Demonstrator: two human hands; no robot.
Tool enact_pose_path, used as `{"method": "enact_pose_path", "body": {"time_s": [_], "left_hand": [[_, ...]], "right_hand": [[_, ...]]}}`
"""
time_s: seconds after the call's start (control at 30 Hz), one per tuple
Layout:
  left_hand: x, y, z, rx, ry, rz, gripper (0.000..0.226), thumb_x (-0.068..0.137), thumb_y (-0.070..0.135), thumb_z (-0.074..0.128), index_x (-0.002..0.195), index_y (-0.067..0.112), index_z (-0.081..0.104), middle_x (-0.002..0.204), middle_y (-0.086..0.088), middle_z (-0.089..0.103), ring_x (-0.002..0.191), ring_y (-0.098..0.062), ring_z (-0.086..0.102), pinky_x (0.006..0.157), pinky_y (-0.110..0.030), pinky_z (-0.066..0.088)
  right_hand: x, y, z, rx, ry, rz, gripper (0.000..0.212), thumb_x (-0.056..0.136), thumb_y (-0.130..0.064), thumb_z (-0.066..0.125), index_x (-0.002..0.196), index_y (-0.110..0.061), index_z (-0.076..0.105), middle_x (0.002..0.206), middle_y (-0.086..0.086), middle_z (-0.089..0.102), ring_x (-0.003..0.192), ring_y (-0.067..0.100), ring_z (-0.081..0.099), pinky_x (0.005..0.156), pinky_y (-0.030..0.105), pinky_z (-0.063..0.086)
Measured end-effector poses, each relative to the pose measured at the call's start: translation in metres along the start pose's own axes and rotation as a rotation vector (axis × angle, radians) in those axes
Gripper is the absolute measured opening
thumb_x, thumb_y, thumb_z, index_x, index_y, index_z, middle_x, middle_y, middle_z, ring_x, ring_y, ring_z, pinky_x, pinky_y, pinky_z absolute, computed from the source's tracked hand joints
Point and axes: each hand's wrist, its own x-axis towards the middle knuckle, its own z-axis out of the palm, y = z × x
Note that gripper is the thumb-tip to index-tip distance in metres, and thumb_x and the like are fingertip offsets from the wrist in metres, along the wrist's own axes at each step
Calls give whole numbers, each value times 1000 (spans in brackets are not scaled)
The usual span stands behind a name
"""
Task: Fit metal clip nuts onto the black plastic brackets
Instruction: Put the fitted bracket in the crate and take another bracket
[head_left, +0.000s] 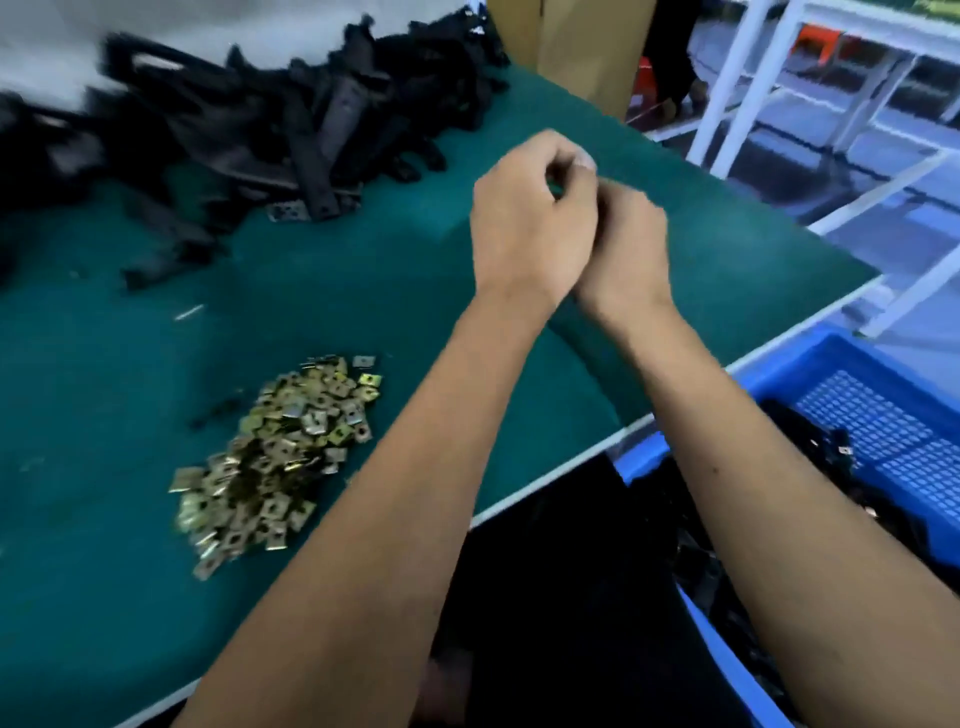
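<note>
Curling shut together at two o'clock, contents hidden, the left hand (530, 228) and right hand (631, 249) ignore the clip nuts (275, 462), probably light, springy, best pinched by their edges.

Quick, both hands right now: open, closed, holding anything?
Left hand: closed in a loose fist above the table; anything inside is hidden.
Right hand: curled against the left hand, blurred; cannot tell if it holds anything.
</note>
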Motion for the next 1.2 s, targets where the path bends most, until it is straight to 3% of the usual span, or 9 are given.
{"method": "enact_pose_path", "body": {"time_s": [0.07, 0.17, 0.27, 0.47, 0.7, 0.8, 1.0, 1.1, 1.2], "left_hand": [[12, -24, -52, 137, 111, -13, 15, 90, 15, 60, 78, 22, 68, 81, 13, 69, 85, -8, 65, 82, -25, 49], [24, -62, -127, 403, 264, -55, 16, 91, 20, 56, 89, 18, 72, 95, 3, 71, 96, -17, 64, 89, -31, 47], [28, -102, -195, 756, 343, -168, 22, 90, 24, 49, 101, 20, 68, 113, -3, 65, 115, -25, 54, 103, -29, 34], [16, -158, -266, 816, -3, -277, 47, 98, 27, 58, 145, 23, 54, 157, -13, 39, 147, -31, 33, 120, -31, 19], [8, -161, -273, 769, 65, -234, 26, 87, 43, 74, 101, 21, 72, 102, -4, 69, 98, -25, 64, 84, -36, 51], [8, -156, -271, 732, 124, -313, 35, 77, 51, 81, 95, 22, 68, 83, 3, 68, 81, -21, 66, 73, -33, 54], [5, -153, -268, 779, 70, -330, 44, 79, 62, 74, 108, 29, 69, 79, 3, 63, 84, -25, 66, 71, -33, 51], [6, -148, -266, 829, 151, -258, 45, 85, 68, 64, 99, 27, 75, 83, -2, 70, 85, -28, 66, 70, -32, 49], [9, -143, -267, 919, 400, -147, 47, 90, 65, 53, 87, 23, 72, 72, -2, 65, 77, -30, 62, 64, -33, 39]], "right_hand": [[6, -37, 40, -2, -164, -76, 17, 86, -18, 55, 89, -12, 70, 78, 5, 71, 77, 26, 65, 66, 40, 48], [12, -83, 93, -40, -402, -196, 12, 85, -16, 61, 73, -17, 61, 65, -1, 59, 73, 24, 60, 61, 27, 35], [13, -119, 139, -29, -616, -274, 9, 87, -26, 74, 81, -21, 70, 79, -1, 70, 79, 21, 67, 70, 29, 49], [19, -150, 178, -206, -1002, -488, 26, 76, -49, 85, 78, -29, 69, 76, -11, 65, 75, 11, 60, 69, 29, 44], [16, -158, 165, -127, -1330, -593, 19, 73, -51, 86, 83, -38, 77, 76, -19, 73, 67, -5, 63, 61, 14, 45], [6, -160, 167, -71, -1332, -631, 21, 71, -50, 88, 87, -41, 77, 77, -17, 71, 67, -3, 62, 56, 12, 45], [-6, -151, 170, 46, -1224, -689, 8, 83, -28, 83, 88, -32, 78, 87, -21, 72, 83, -4, 66, 75, 13, 47], [0, -135, 169, 328, -1049, -447, 6, 91, -7, 75, 95, -11, 73, 86, -2, 76, 77, 8, 70, 75, 23, 53], [4, -126, 170, 603, -873, -172, 10, 96, 1, 65, 97, -7, 70, 82, 7, 74, 69, 12, 66, 65, 22, 53]]}}
